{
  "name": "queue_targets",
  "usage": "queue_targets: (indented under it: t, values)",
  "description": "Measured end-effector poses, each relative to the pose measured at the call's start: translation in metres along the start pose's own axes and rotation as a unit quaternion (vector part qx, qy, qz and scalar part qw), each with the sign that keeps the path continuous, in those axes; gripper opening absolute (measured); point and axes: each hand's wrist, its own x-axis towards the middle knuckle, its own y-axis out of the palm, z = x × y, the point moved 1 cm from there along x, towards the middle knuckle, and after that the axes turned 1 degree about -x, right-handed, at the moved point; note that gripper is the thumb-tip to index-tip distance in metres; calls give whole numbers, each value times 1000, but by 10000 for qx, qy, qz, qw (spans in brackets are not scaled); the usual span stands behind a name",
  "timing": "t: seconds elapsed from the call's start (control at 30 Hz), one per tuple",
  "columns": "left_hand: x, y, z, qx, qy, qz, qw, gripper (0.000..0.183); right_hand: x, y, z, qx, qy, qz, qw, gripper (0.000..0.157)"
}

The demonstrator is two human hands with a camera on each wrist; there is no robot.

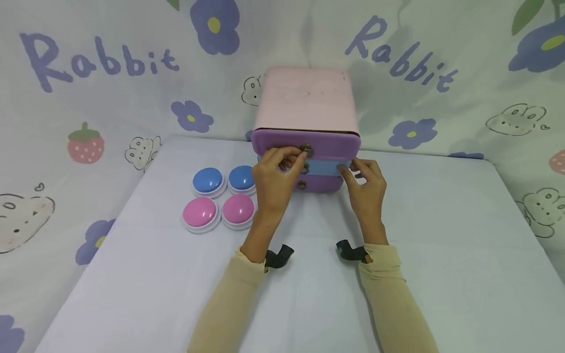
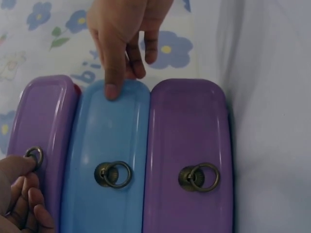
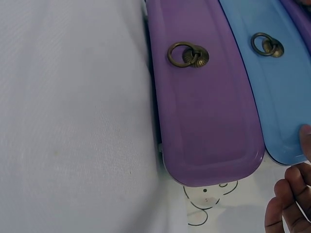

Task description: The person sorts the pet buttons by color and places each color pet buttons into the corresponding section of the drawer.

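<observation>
A small pink chest of drawers [image 1: 309,98] stands at the back of the table, with a purple top drawer [image 1: 331,145], a blue middle drawer [image 1: 325,168] and a purple bottom drawer [image 1: 324,184]. My left hand [image 1: 277,179] pinches the brass ring pull [image 2: 37,156] of the top drawer between thumb and fingers. The top drawer's front sits slightly forward of the blue one. At the chest's right side, my right hand [image 1: 367,186] grips the end of the blue drawer, thumb on its front and fingers round the edge. Its fingertips behind the edge are partly hidden.
Left of the chest lie two blue push buttons [image 1: 208,180] and two pink push buttons [image 1: 199,212] on white bases, close together. A white cloth covers the table [image 1: 441,235]. A printed fabric backdrop [image 1: 132,29] rises behind the chest.
</observation>
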Motion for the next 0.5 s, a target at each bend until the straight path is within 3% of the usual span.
queue_targets:
  t: [0.5]
  values:
    - [6,8,8,-21,46,-50,10000,14,0,0,-1,37,-177,-82,9998,40]
